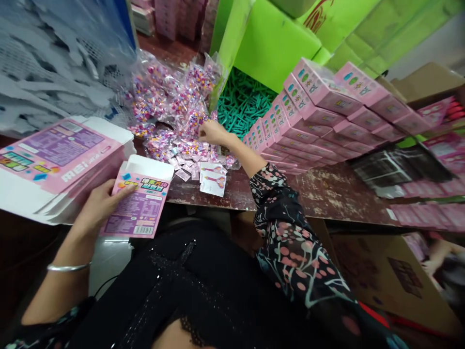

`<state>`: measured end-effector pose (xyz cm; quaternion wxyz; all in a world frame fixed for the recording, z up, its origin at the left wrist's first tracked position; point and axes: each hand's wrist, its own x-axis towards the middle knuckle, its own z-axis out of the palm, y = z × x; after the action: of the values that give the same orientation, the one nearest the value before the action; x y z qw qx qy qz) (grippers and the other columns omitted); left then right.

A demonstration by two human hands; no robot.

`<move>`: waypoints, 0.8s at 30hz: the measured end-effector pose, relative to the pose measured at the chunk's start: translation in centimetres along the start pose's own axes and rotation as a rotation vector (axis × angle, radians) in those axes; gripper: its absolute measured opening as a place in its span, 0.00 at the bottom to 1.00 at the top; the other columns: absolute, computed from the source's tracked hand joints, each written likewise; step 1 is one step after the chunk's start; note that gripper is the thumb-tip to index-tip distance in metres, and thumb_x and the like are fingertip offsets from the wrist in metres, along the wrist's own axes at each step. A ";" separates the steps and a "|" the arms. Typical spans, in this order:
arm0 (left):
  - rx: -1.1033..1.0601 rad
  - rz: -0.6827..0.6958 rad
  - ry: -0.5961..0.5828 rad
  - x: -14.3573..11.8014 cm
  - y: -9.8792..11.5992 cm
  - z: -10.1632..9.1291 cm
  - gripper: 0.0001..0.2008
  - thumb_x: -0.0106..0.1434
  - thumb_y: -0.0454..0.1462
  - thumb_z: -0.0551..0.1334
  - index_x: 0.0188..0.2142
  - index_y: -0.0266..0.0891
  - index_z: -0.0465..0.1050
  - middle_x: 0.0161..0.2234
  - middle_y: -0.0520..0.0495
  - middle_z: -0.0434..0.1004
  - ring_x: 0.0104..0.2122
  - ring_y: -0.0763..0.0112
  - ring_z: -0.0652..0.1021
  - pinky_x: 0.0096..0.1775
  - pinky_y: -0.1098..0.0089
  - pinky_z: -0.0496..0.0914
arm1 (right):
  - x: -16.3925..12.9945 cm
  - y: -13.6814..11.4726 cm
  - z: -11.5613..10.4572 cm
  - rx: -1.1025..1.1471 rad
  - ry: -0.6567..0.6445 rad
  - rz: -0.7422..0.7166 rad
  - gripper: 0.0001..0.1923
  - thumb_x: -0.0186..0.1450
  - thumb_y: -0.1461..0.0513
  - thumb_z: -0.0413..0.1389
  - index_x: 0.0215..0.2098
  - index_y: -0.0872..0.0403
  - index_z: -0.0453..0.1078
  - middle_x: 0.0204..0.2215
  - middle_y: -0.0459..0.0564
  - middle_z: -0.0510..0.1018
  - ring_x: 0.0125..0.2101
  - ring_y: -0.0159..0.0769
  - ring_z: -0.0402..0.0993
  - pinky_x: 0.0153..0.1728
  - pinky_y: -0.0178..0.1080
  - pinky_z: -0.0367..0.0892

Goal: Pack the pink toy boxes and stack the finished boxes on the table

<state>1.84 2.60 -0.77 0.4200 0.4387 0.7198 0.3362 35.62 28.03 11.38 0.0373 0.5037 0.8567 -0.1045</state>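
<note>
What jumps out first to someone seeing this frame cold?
The stacked pink boxes fanned across the table's right side stand out, backed by a bright green carton holding teal sticks. At centre, the right hand reaches into a heap of small pink packets. Lower left, the left hand holds an open pink box beside a pile of flat box blanks.

The pink box (140,203) is smooth, shiny card. The small packets (189,150) in the middle are clear, glossy plastic. The table (327,194) is dark, worn wood with rough, scratched patches. The bracelet (68,267) at lower left is shiny metal.
</note>
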 end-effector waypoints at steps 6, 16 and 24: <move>-0.026 -0.067 -0.051 -0.2 1.2 1.1 0.45 0.44 0.67 0.83 0.50 0.36 0.87 0.47 0.38 0.94 0.42 0.53 0.87 0.37 0.67 0.78 | 2.1 -0.1 5.9 0.027 -0.020 0.038 0.25 0.75 0.57 0.72 0.66 0.61 0.85 0.61 0.65 0.91 0.60 0.54 0.86 0.58 0.43 0.75; -0.111 -0.027 0.015 0.9 0.9 1.4 0.48 0.44 0.69 0.85 0.52 0.37 0.89 0.49 0.38 0.95 0.43 0.49 0.88 0.39 0.63 0.81 | 2.5 1.0 3.4 0.674 0.069 -0.180 0.22 0.75 0.52 0.70 0.35 0.48 0.63 0.27 0.38 0.66 0.31 0.30 0.62 0.36 0.36 0.61; -0.107 0.208 0.050 0.5 3.1 3.8 0.38 0.54 0.66 0.81 0.48 0.37 0.88 0.46 0.38 0.94 0.41 0.52 0.87 0.39 0.64 0.78 | -2.1 -5.7 4.5 0.727 0.247 -0.344 0.19 0.78 0.51 0.71 0.50 0.49 0.69 0.38 0.45 0.83 0.41 0.39 0.79 0.52 0.44 0.75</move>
<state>6.19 4.66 0.14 0.3875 0.4794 0.6617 0.4267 31.54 22.59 8.16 -0.2637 0.3424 0.8339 -0.3434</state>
